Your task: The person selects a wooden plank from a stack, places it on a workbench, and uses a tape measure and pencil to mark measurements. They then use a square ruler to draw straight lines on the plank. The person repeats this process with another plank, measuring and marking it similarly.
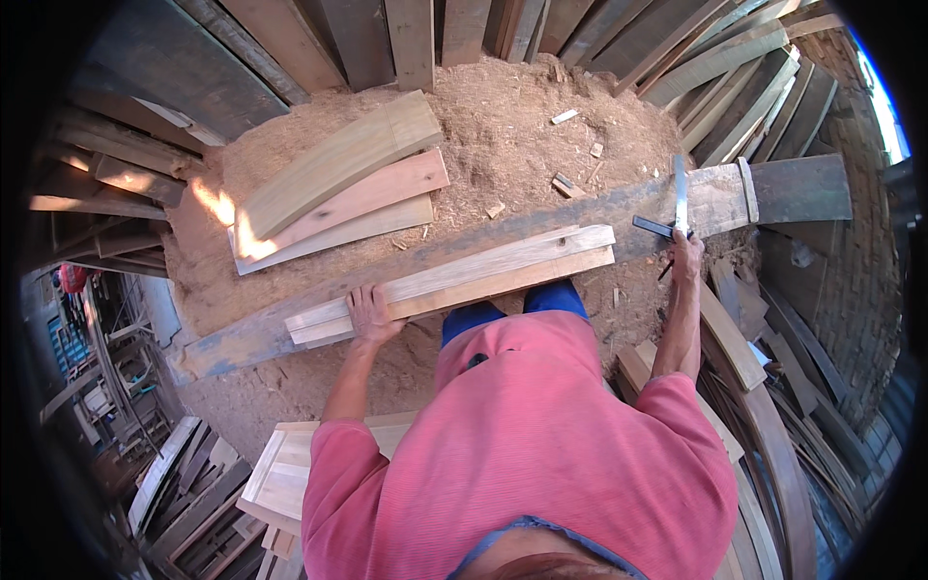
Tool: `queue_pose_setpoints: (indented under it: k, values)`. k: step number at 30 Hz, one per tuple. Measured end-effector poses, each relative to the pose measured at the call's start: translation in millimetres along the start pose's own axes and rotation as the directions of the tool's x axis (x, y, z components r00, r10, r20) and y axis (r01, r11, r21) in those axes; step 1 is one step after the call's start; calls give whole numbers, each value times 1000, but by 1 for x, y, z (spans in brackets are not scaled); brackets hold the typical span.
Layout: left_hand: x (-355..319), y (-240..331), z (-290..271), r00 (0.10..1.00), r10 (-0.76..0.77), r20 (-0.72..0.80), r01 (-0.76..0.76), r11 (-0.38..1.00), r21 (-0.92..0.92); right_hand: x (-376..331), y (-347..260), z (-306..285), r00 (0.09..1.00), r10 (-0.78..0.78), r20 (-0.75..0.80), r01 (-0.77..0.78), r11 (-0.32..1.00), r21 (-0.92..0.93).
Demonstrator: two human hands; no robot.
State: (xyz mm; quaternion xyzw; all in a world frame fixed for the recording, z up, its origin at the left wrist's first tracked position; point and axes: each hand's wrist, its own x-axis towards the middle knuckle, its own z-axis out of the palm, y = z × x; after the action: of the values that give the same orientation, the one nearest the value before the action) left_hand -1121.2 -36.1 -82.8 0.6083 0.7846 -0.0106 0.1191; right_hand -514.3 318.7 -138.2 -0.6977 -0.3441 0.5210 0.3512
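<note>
A pale squared length of timber lies slantwise across a long worn plank in front of me. My left hand is closed over its left part, fingertips at the far edge and thumb towards the near side. Farther right, my right hand grips a try square with a bright metal blade and a dark stock. The blade points away from me over the plank, apart from the timber's right end. A thin dark stick shows below that hand; its kind is unclear.
Sawdust covers the ground. Beyond the plank lie several cut boards, including a curved one. More boards stand along the far side. Stacked lumber fills the right, and a pale panelled wooden piece sits at my left.
</note>
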Motion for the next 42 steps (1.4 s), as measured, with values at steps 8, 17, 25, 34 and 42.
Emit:
queue_pose_setpoints:
  k: [8, 17, 25, 34, 42]
  values:
    - [-1, 1, 0, 999, 22, -48, -23, 1000, -14, -17, 1, 23, 985, 64, 161, -62, 998, -18]
    - [-1, 3, -5, 1000, 3, -27, -4, 1000, -18, -8, 3, 20, 991, 14, 132, 1, 994, -112]
    - [-2, 2, -4, 1000, -7, -10, 6, 999, -41, -19, -2, 27, 987, 83, 138, -64, 988, -138]
    - [0, 5, -9, 988, -111, 103, 112, 994, -7, 3, -40, 43, 971, 67, 230, -116, 971, 207]
    - [-6, 5, -30, 986, -112, 126, 123, 989, -84, -5, -110, 200, 718, 105, 688, -351, 908, 228]
